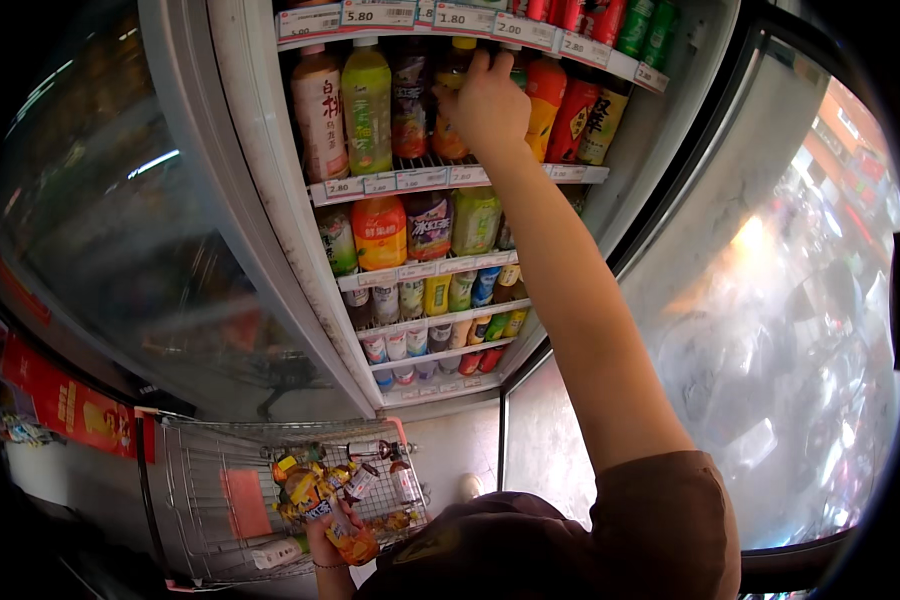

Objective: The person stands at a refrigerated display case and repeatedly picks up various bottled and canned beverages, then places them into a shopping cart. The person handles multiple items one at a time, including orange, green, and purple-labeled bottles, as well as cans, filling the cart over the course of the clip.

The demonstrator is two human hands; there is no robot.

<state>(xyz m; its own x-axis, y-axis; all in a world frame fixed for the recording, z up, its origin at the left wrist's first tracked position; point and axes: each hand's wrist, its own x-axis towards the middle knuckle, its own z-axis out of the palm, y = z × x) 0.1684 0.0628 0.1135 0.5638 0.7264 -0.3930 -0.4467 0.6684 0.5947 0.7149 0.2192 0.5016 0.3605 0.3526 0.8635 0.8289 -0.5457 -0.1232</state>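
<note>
My right hand [495, 112] is raised to the second visible shelf of an upright drinks cooler. Its thumb and fingers lie around the upper part of a yellow-capped bottle [450, 135] with an orange label, beside a white-capped bottle [511, 48]. The hand hides part of both, and whether it grips is unclear. Low at the left, my left hand [328, 538] holds an iced tea bottle [356, 546], tilted, with amber drink and an orange label. It is over a wire shopping cart [195, 480], where several more bottles [300, 480] lie loose.
The cooler's glass door [750, 337] stands open at the right, fogged and reflective. A closed glass door [142, 225] is at the left. Lower shelves [435, 266] carry rows of bottles behind price tags. Cans [649, 34] stand on the top shelf. A white-green bottle [277, 553] lies in the cart.
</note>
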